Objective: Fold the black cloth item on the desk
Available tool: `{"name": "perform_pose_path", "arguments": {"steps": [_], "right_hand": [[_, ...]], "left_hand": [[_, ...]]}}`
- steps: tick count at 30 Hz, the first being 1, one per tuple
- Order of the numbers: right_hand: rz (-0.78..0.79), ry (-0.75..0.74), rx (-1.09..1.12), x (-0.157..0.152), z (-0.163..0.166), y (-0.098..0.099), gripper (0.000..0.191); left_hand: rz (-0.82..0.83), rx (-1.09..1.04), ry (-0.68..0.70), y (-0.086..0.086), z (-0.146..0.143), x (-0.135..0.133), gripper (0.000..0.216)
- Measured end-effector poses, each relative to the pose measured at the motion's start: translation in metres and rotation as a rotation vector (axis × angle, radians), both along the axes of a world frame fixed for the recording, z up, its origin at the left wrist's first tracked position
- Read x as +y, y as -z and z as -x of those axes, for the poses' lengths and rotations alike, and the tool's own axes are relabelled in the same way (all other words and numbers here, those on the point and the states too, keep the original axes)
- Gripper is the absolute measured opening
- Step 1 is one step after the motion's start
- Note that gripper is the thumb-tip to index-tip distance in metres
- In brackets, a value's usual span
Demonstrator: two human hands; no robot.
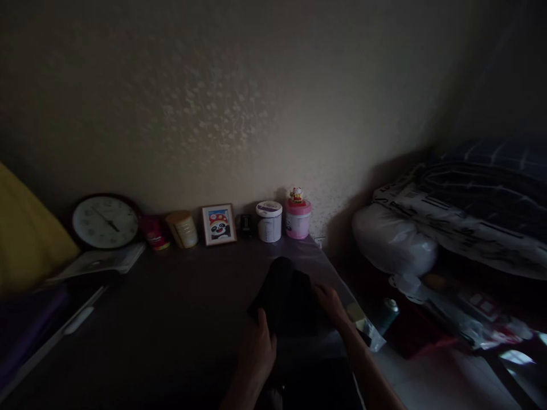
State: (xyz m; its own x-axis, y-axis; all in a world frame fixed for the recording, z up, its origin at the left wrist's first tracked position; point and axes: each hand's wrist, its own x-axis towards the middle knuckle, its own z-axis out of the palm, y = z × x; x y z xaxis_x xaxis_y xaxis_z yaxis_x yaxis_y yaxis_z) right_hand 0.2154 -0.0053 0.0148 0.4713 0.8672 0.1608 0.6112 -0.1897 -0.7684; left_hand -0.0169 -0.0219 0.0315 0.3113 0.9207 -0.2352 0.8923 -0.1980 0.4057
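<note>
A black, soft-looking piece, seemingly folded fabric, lies over the front right part of the dark table. Its exact kind is lost in the dim light. My left hand is closed on its near left edge, with the thumb on top. On the other side, my right hand pinches its right edge, fingers curled in. The piece bulges up on the left and lies flatter on the right. Below my hands, another very dark area is too dim to make out.
Along the wall stand a round clock, a red pouch, a tan canister, a framed panda picture, a white tub and a pink tub topped by a figurine. Bundled bedding lies right.
</note>
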Motion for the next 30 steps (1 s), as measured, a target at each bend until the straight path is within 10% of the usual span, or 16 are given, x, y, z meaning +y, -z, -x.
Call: {"name": "perform_pose_path", "arguments": {"steps": [30], "right_hand": [[0.035,-0.077,0.081,0.048,0.063,-0.036,0.043]], "left_hand": [[0.024,-0.01,-0.017,-0.01,0.001,0.001,0.06]]}}
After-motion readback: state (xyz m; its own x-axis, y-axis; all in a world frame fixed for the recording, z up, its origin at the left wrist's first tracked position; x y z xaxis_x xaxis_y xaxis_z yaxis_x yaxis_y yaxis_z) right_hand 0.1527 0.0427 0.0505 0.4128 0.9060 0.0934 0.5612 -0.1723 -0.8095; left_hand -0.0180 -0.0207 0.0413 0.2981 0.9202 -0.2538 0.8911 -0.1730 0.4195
